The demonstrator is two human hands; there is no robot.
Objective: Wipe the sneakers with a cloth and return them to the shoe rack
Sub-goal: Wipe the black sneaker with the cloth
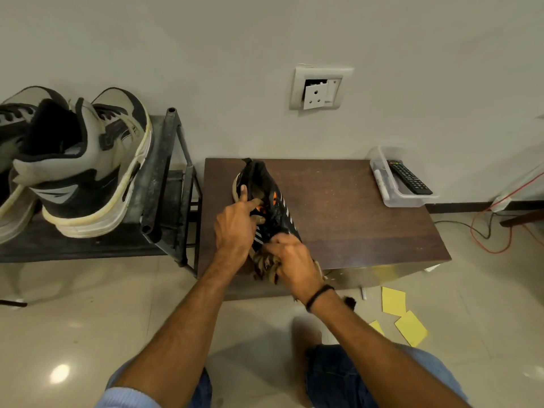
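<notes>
Black sneaker [282,214] lay tilted on the brown table [353,225], heel toward the wall. Left hand [235,231] gripped it at the collar, one finger on the outer side and the others across the opening. Right hand [293,257] was curled round a brownish cloth [265,262], pressing it on the toe end. Grey high-tops [88,172] sat on the shoe rack [164,178] just left of the table. A remote [409,176] lay in a clear tub [393,198].

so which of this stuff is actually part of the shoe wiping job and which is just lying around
Part of the job:
- black sneaker, held by the left hand
- cloth, gripped by the right hand
- shoe rack
- grey sneakers on the rack

Just lying about:
- remote
- clear plastic box
- yellow paper notes
- wall socket
</notes>
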